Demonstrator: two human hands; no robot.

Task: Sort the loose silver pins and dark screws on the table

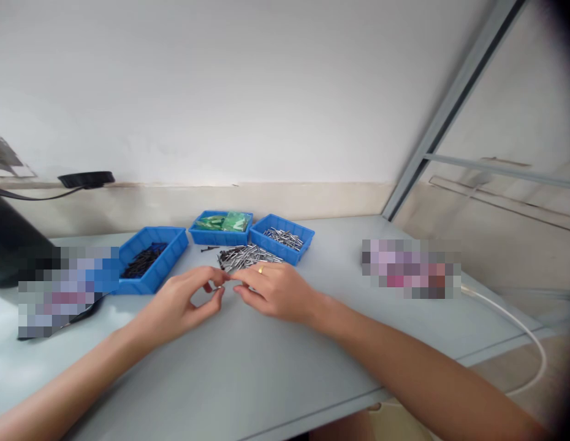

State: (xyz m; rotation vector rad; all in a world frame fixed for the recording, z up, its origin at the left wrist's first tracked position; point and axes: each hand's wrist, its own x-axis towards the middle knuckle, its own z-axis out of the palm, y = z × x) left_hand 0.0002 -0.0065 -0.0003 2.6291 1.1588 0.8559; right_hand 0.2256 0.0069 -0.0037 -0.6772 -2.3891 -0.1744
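Note:
My left hand [193,297] is over the table just in front of a loose pile of thin metal pins [248,256], its thumb and fingers curled into a pinch. A tiny piece may sit between those fingertips, too small to name. My right hand [276,291], with a ring on one finger, meets it fingertip to fingertip. Its fingers are bent and close together; whatever they hold is hidden. Dark screw-like pieces lie at the pile's left side.
Behind the hands stand a blue bin [163,269] of dark screws, a blue bin [220,236] with green packets and a blue bin [292,254] of silvery pins. Blurred-out items [404,269] lie right, others left. A dark cylindrical object [13,245] stands far left. A white cable [537,343] hangs right.

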